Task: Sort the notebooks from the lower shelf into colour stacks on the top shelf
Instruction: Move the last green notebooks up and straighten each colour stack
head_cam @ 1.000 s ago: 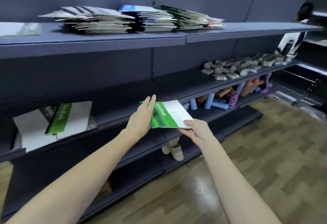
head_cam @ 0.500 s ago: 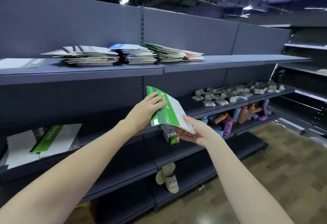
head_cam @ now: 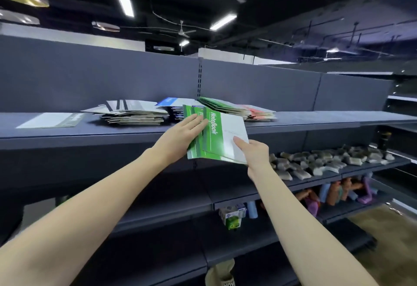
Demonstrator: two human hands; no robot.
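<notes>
At top shelf (head_cam: 316, 117) height, green notebooks (head_cam: 216, 136) are held fanned: left hand (head_cam: 180, 136) flat against covers, right hand (head_cam: 255, 152) pinching the corner, likely aiming for the green stack (head_cam: 220, 105) behind.

Dim room lit by ceiling strip lights (head_cam: 126, 5); wide-angle bending, soft blur at edges.

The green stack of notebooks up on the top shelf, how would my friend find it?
Look along the top shelf to the row of notebook piles. The green stack lies right of the blue stack, with a small pink stack on its other side; it alone has green covers.
</notes>
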